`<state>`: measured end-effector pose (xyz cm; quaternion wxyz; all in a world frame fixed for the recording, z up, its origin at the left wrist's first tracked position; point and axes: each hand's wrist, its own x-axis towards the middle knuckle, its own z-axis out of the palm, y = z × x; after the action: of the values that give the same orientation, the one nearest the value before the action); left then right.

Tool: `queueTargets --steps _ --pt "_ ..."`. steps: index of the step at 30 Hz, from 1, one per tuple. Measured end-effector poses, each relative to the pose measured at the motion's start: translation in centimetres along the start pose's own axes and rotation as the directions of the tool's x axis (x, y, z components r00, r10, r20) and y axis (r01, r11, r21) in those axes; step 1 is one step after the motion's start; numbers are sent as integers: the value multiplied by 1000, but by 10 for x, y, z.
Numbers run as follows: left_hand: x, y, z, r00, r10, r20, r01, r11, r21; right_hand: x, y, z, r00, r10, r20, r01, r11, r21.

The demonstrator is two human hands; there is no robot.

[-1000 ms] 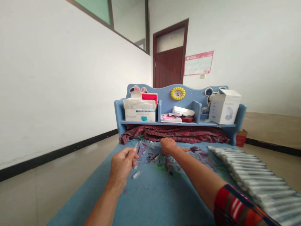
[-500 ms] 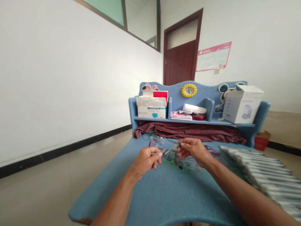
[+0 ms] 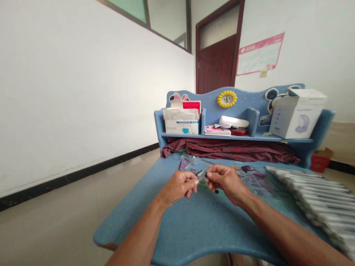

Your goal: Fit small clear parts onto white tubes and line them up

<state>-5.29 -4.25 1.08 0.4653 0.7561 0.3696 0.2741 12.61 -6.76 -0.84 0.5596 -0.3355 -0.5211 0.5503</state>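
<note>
Over the middle of the blue desk (image 3: 172,229), my two hands come close together. My left hand (image 3: 179,187) is closed in a pinch on a small grey, partly see-through piece (image 3: 200,176). Just beside it my right hand (image 3: 226,183) pinches a small dark piece (image 3: 205,175). The two pieces nearly meet; whether they touch I cannot tell. Behind the hands lie clear, thin plastic bits (image 3: 191,160) and a slim greyish strip (image 3: 206,161). A small black thing shows under my right fingers.
Many silvery-white rods (image 3: 310,195) lie side by side at the right. A checked cloth (image 3: 235,149) runs along the back, under a shelf carrying a mask box (image 3: 182,126), a white case (image 3: 234,121) and a white carton (image 3: 296,117). A wall (image 3: 69,92) stands to the left.
My right hand has moved closer to the left one, and the gap between their fingertips has narrowed. The view has shifted slightly, with the shelf now higher in the picture.
</note>
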Motion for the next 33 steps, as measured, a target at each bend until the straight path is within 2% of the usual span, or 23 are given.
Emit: queueTargets --steps 11,19,33 --pt "-1 1 1 1000 -14 11 14 1000 -2 -1 2 2 999 33 13 -32 999 -19" --pt "-2 -5 0 999 17 41 -17 1000 5 -4 -1 6 1000 15 13 -14 995 -96" --pt "-5 -2 -2 990 -80 118 85 996 -32 -5 6 6 999 3 50 2 995 -101"
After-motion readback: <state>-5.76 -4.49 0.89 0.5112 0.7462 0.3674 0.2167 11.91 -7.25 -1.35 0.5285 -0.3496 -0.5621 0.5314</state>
